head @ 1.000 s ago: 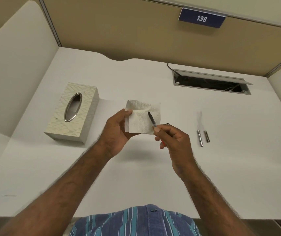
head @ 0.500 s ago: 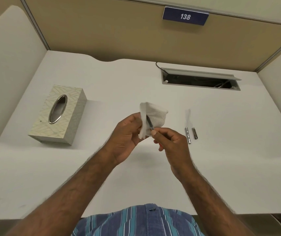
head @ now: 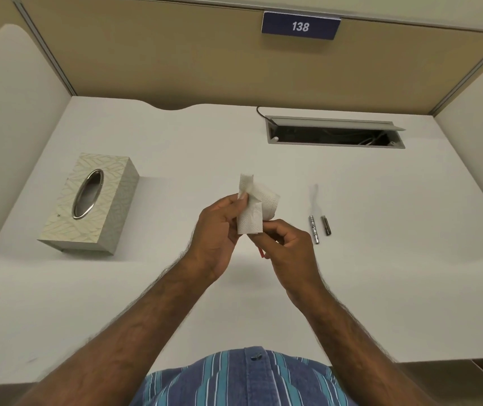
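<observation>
My left hand pinches a white tissue above the middle of the white desk. The tissue is folded around the tip of a thin pen part, which hides that tip. My right hand grips the pen part; only its red lower end shows below my fingers. Both hands are close together, almost touching.
A patterned tissue box with an oval metal opening stands at the left. Two small metal pen pieces lie to the right of my hands. An open cable slot sits at the back. Partition walls enclose the desk.
The tissue was flat in my left hand with the dark pen tip showing against it. Now the tissue is wrapped over the tip, and my hands have closed together.
</observation>
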{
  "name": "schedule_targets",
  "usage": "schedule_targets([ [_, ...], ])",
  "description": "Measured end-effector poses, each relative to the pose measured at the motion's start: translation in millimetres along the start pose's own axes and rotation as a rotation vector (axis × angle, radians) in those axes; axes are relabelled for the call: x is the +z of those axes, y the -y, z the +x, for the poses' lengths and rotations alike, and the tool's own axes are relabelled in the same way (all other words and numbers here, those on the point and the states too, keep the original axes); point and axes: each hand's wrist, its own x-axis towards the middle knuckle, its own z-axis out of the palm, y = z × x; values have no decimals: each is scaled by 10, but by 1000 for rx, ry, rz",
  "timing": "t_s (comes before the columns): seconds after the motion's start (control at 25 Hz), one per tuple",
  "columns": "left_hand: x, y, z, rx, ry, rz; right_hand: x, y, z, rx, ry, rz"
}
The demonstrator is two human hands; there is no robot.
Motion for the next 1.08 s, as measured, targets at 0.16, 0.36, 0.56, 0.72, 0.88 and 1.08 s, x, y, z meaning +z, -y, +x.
schedule_targets([
  [0.16, 36, 34, -1, 14, -27, -38, -17, 11, -35, -3, 8, 37],
  [0.36, 43, 134, 12, 37, -67, -30, -66, -17, -82, -12, 10, 40],
  [0.56, 28, 226, 6, 23, -122, -27, -127, -77, -91, 12, 2, 34],
  [0.72, -52, 156, 72, 29, -158, -25, -190, -102, -114, 77, -25, 60],
  [0.88, -94, 72, 103, 52, -238, 118, -290, -113, -125, 118, -79, 124],
  [1.08, -101, 131, 73, 33, -172, 329, -288, -68, -103, 98, -61, 104],
])
